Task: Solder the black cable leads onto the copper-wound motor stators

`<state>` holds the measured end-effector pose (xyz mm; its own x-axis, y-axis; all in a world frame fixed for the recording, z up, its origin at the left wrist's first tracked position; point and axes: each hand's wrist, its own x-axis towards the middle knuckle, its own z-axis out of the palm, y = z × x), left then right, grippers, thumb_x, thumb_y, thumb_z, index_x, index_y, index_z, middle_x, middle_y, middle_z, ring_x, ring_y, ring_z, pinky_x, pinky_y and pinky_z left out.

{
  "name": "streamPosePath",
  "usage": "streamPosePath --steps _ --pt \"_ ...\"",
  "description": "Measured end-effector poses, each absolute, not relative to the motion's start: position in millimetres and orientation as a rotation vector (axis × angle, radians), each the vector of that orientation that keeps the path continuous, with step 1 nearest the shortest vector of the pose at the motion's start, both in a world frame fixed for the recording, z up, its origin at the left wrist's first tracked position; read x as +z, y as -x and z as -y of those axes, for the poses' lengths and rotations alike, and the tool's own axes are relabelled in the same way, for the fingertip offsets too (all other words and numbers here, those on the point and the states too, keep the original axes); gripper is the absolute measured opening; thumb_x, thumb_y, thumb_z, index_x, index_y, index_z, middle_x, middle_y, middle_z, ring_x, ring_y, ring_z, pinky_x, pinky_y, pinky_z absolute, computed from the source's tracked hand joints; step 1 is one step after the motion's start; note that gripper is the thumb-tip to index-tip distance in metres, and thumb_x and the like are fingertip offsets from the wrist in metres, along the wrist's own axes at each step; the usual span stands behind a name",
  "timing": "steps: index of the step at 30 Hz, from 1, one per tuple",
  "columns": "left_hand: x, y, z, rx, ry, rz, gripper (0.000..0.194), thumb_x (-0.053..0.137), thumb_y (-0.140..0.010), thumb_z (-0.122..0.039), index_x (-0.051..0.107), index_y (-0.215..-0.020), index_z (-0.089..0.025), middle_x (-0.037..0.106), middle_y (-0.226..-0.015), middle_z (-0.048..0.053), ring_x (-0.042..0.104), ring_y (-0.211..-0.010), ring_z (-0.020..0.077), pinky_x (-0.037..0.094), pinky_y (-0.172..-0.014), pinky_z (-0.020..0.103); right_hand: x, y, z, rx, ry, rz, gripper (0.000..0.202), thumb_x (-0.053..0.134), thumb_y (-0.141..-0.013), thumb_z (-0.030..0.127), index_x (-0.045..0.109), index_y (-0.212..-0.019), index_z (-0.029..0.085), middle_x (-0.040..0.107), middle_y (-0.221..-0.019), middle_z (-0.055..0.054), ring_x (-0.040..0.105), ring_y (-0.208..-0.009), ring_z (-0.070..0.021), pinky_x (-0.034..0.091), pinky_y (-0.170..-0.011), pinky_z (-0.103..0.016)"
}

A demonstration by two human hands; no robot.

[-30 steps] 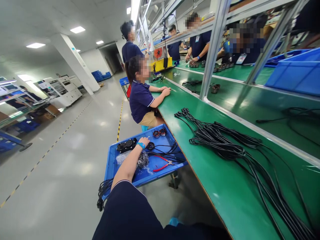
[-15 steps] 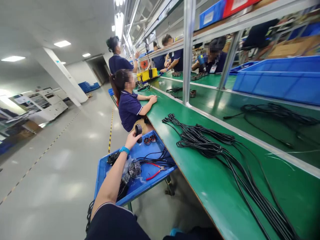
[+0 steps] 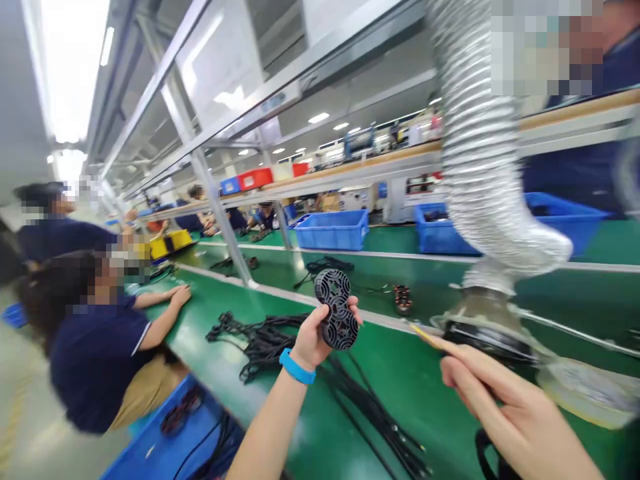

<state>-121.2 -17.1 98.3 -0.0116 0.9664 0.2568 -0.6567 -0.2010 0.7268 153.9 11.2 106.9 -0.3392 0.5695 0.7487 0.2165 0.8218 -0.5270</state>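
Note:
My left hand (image 3: 313, 337), with a blue band at the wrist, grips a black figure-eight-shaped part (image 3: 337, 310) with a pattern of curved slots, raised above the green bench (image 3: 295, 427). Behind and below it lies a bundle of black cables (image 3: 270, 337). At the right, my right hand (image 3: 500, 393) pinches a thin yellow stick-like tool (image 3: 425, 333), its tip pointing left. Just beyond that hand is a round dark-rimmed fitting (image 3: 487, 340) under a silver flexible duct (image 3: 480, 147).
Two people in dark shirts (image 3: 100, 353) are at the left. A blue tray (image 3: 150, 440) holds parts and cables at lower left. Blue bins (image 3: 330, 231) stand across the bench. A small coil part (image 3: 402, 300) lies beyond the rail. A yellowish disc (image 3: 590, 387) is at right.
The view has swung right to the bench. My left hand has moved from over the blue tray to above the bench with the black part. My right hand and the yellow tool have come into view.

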Motion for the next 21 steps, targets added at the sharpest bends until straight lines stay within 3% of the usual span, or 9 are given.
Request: streamPosePath --steps 3,7,10,13,21 --pt "110 78 -24 1.544 -1.004 -0.518 0.046 0.063 -0.086 -0.042 0.071 -0.117 -0.009 0.069 -0.117 0.014 0.066 -0.097 0.0222 0.049 -0.094 0.034 113 -159 -17 0.51 0.615 1.914 0.027 0.052 -0.1 0.042 0.069 -0.113 0.026 0.067 -0.083 -0.001 0.064 -0.071 -0.0121 0.055 -0.063 -0.016" --pt "111 38 -46 1.457 -1.226 -0.532 0.047 0.064 -0.085 -0.041 0.071 -0.118 -0.008 0.073 -0.105 0.014 0.066 -0.094 0.0245 0.05 -0.089 0.035 109 -166 -28 0.61 0.706 1.869 0.029 0.053 -0.1 0.042 0.071 -0.112 0.024 0.07 -0.101 -0.003 0.067 -0.089 -0.015 0.057 -0.081 -0.02" --pt "106 26 -47 1.463 -1.234 -0.572 0.043 0.064 -0.085 -0.04 0.072 -0.116 -0.011 0.071 -0.116 0.014 0.066 -0.1 0.0259 0.048 -0.093 0.036 104 -171 -35 0.618 0.738 1.862 0.03 0.051 -0.1 0.042 0.071 -0.114 0.023 0.069 -0.105 -0.004 0.066 -0.097 -0.0172 0.056 -0.086 -0.023" --pt "107 25 -45 1.471 -1.221 -0.575 0.042 0.065 -0.085 -0.04 0.074 -0.115 -0.012 0.07 -0.121 0.014 0.067 -0.101 0.0271 0.049 -0.094 0.037 101 -173 -39 0.521 0.767 1.885 0.03 0.05 -0.101 0.038 0.067 -0.122 0.025 0.067 -0.104 -0.004 0.065 -0.099 -0.017 0.057 -0.079 -0.021" --pt "115 30 -44 1.473 -1.182 -0.625 0.037 0.067 -0.084 -0.039 0.076 -0.111 -0.015 0.071 -0.119 0.011 0.066 -0.103 0.0236 0.049 -0.094 0.032 102 -167 -33 0.052 0.731 1.922 0.033 0.047 -0.103 0.025 0.056 -0.135 0.025 0.062 -0.091 -0.003 0.06 -0.068 -0.0117 0.045 -0.061 -0.024"
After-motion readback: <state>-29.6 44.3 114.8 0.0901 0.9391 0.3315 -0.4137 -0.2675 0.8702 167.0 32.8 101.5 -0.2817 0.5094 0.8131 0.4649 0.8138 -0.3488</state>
